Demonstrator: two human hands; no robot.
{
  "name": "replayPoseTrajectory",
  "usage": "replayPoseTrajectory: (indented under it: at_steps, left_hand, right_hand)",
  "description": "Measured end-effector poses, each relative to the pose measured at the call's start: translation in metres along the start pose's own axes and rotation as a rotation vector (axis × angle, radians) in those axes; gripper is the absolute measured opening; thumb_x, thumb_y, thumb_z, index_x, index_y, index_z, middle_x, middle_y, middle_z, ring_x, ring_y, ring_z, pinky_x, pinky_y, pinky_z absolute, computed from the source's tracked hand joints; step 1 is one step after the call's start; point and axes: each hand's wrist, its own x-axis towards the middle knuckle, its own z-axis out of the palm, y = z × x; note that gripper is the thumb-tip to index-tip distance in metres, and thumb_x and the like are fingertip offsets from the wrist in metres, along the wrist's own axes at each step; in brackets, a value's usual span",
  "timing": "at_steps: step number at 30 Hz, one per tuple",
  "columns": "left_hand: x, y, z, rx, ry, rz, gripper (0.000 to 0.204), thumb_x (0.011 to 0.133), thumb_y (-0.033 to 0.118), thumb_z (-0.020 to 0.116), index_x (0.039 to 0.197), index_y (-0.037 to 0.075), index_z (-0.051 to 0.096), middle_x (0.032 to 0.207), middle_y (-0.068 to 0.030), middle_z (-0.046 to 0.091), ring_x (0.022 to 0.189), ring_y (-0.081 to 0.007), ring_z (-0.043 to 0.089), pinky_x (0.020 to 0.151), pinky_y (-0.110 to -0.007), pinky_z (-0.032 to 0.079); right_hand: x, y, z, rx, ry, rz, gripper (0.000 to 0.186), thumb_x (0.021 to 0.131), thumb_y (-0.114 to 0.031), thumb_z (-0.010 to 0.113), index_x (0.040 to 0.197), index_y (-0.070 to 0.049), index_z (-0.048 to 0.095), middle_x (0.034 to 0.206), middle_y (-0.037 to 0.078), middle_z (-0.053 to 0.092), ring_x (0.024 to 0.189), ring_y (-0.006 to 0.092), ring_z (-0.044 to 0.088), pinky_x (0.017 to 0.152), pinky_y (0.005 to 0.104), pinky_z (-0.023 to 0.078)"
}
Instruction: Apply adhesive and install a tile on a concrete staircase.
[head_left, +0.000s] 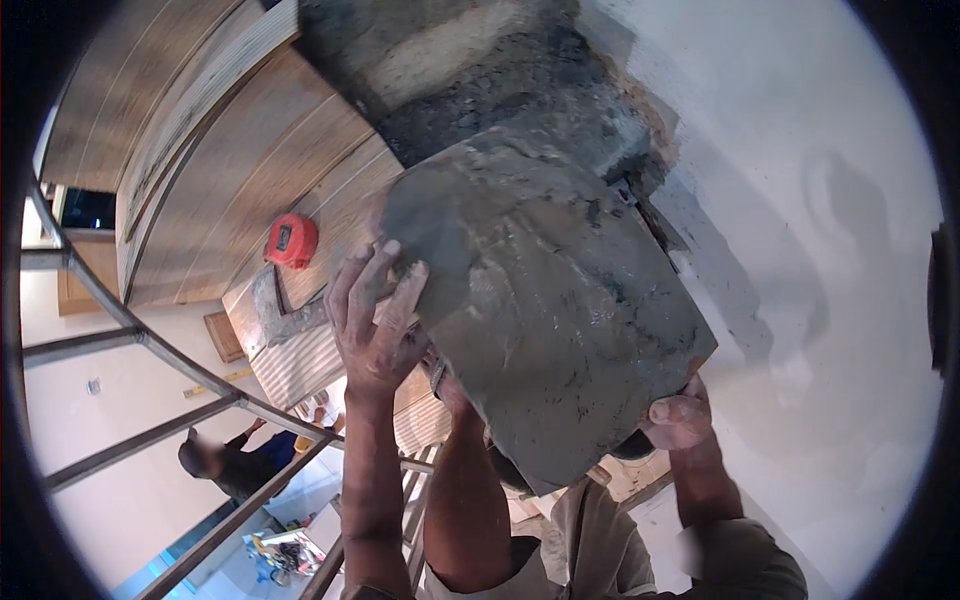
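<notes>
Right hand (pixel 682 415) grips the mortar-coated slab (pixel 560 300) at its near-right corner; left hand (pixel 375 315), fingers loosely spread, sits at its left edge, firm hold unclear. Looks like the steadying step; next move calls for even two-sided support.

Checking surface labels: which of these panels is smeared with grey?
The central panel: its visible face is coated wet grey, whereas the wood-grained panels at upper left show brown, lined faces.

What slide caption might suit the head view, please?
Bare hands hold a grey, paste-coated, flat slab; a red, rounded plastic device rests on brown wood-grain panels.
</notes>
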Motion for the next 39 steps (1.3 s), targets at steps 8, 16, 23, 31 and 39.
replayPoseTrajectory:
  at_steps: [8,16,23,31,39]
  left_hand:
    - [0.005,0.019,-0.002,0.051,0.054,0.287,0.021,0.077,0.018,0.073,0.098,0.019,0.07,0.101,0.0015,0.066,0.098,-0.0202,0.06,0.095,-0.046,0.044]
    - [0.034,0.079,-0.043,0.093,-0.096,0.501,0.014,0.079,0.01,0.075,0.092,0.013,0.069,0.101,-0.0014,0.064,0.094,-0.0218,0.059,0.082,-0.046,0.047]
    - [0.059,0.153,-0.058,-0.008,-0.265,0.609,0.013,0.072,0.001,0.071,0.08,0.01,0.068,0.097,-0.0058,0.061,0.078,-0.0168,0.056,0.058,-0.028,0.044]
    - [0.053,0.184,-0.003,-0.005,-0.366,0.449,0.011,0.078,-0.001,0.068,0.088,0.004,0.065,0.09,-0.0067,0.056,0.073,-0.0145,0.054,0.055,-0.025,0.044]
    - [0.042,0.182,0.029,-0.153,-0.558,0.277,0.01,0.077,0.005,0.067,0.086,0.006,0.062,0.085,-0.0057,0.05,0.072,-0.0176,0.053,0.057,-0.031,0.046]
  right_hand:
    - [0.035,-0.067,-0.021,-0.226,-0.032,0.047,0.088,0.062,-0.006,0.07,0.143,0.009,0.039,0.13,0.02,0.062,0.107,0.0298,0.068,0.092,0.0384,0.055]
    - [0.045,-0.1,-0.046,0.023,-0.058,-0.011,0.066,0.069,-0.011,0.067,0.129,0.012,0.053,0.116,0.021,0.067,0.103,0.0293,0.069,0.093,0.0384,0.055]
    - [0.005,-0.11,-0.232,-0.788,0.141,-0.703,0.012,0.085,-0.011,0.075,0.091,-0.006,0.067,0.08,0.008,0.058,0.073,0.0185,0.057,0.084,0.0394,0.054]
    - [0.065,-0.113,-0.196,-0.236,0.446,-0.343,0.02,0.084,-0.023,0.069,0.088,-0.005,0.063,0.083,0.007,0.06,0.074,0.0221,0.058,0.069,0.0384,0.048]
    - [0.103,-0.114,-0.18,-0.258,0.583,-0.049,0.037,0.088,-0.038,0.062,0.108,-0.006,0.067,0.098,0.01,0.069,0.087,0.0246,0.066,0.08,0.0385,0.053]
